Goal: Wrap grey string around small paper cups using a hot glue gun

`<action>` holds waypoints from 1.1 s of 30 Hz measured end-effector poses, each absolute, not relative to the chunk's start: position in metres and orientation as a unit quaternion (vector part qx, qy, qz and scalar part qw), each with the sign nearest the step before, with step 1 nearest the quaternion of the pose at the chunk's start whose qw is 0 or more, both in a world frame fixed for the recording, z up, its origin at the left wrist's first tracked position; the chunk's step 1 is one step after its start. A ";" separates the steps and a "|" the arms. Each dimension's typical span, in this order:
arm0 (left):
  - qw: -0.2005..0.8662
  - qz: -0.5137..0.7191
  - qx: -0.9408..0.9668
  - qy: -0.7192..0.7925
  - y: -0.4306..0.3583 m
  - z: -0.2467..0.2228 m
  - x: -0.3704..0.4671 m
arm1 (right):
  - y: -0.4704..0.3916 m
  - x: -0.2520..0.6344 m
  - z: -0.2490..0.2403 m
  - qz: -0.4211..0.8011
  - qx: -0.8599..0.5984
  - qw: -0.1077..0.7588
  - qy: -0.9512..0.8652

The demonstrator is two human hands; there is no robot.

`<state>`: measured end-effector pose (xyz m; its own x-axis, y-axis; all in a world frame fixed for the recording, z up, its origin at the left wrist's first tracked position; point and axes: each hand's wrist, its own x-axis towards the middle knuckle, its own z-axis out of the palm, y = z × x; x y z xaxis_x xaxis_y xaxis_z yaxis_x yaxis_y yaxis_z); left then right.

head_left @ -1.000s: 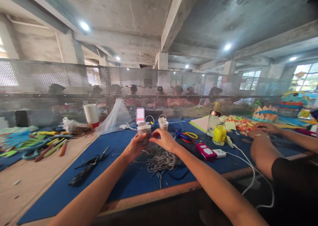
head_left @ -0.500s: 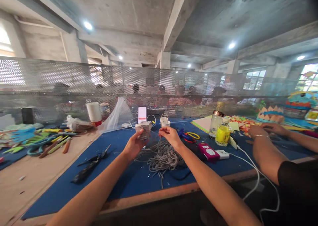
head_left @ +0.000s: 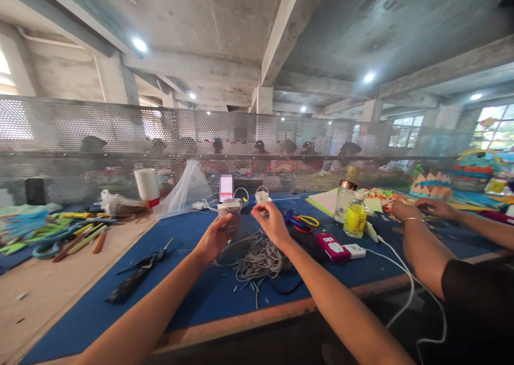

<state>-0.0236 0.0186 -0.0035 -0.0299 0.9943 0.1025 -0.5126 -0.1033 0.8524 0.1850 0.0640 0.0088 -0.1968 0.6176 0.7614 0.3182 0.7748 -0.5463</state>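
My left hand point(head_left: 214, 237) is wrapped round a small paper cup point(head_left: 229, 208) with a pale rim and a greyish side, held above the blue mat. Just right of it, my right hand point(head_left: 273, 225) has thumb and forefinger pinched together. What lies between those fingertips is too small to make out. Below both hands a loose heap of grey cord point(head_left: 261, 260) lies on the mat, with thin strands trailing left under the cup. Behind my right fingers stands a small white cup with a looped handle point(head_left: 263, 197), partly hidden.
Black-handled snips point(head_left: 138, 274) lie at left, beyond them pliers and tools point(head_left: 80, 236). Stacked paper cups point(head_left: 146, 186) and a lit phone point(head_left: 226, 187) stand behind. At right are scissors point(head_left: 307, 221), a magenta power bank point(head_left: 332, 247), a yellow bottle point(head_left: 356, 215) and a co-worker's arms point(head_left: 425, 244).
The view has shifted slightly, moving the scene a little left. My right hand has shifted slightly left beside the cup, its fingers still pinched. My left hand keeps hold of the cup.
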 end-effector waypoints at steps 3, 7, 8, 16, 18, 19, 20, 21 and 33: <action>0.581 0.628 0.406 0.321 0.015 -0.003 -0.018 | 0.052 0.162 0.002 0.150 -0.245 0.521 -0.804; 0.573 0.624 0.425 0.318 0.012 -0.001 -0.014 | 0.048 0.151 -0.004 0.143 -0.274 0.535 -0.786; 0.572 0.624 0.428 0.317 0.012 -0.001 -0.013 | 0.049 0.151 -0.004 0.148 -0.283 0.543 -0.776; 0.568 0.622 0.434 0.320 0.011 -0.002 -0.010 | 0.054 0.163 0.002 0.211 -0.302 0.540 -0.756; 0.570 0.618 0.435 0.322 0.012 -0.003 -0.011 | 0.052 0.163 0.002 0.225 -0.306 0.541 -0.751; 0.571 0.616 0.437 0.323 0.013 -0.003 -0.011 | 0.052 0.163 0.002 0.235 -0.307 0.543 -0.745; 0.572 0.614 0.439 0.322 0.013 -0.003 -0.011 | 0.051 0.162 0.002 0.246 -0.307 0.545 -0.740; 0.572 0.612 0.442 0.320 0.014 -0.004 -0.011 | 0.051 0.162 0.002 0.258 -0.305 0.545 -0.737; 0.566 0.612 0.444 0.328 0.013 -0.005 -0.012 | 0.053 0.161 0.000 0.357 -0.327 0.522 -0.703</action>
